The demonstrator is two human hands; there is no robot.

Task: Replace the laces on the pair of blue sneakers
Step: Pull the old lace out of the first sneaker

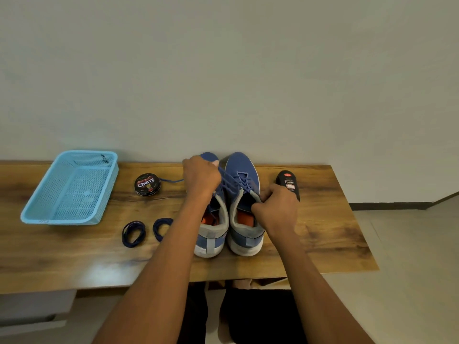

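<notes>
Two blue sneakers stand side by side on the wooden table, heels toward me: the left sneaker (211, 227) and the right sneaker (244, 184). My left hand (201, 178) is curled over the left sneaker and grips a blue lace (229, 181) that runs taut across to the right sneaker's eyelets. The lace's loose end (171, 181) trails left on the table. My right hand (274, 207) pinches the right sneaker's collar by the tongue. Two coiled dark navy laces (134, 233) (161, 228) lie left of the sneakers.
A light blue plastic basket (37, 209) sits at the table's left. A round Cherry polish tin (147, 184) lies behind the coiled laces. A black Cherry polish bottle (288, 183) lies right of the sneakers, behind my right hand. The wall runs close behind the table (323, 232).
</notes>
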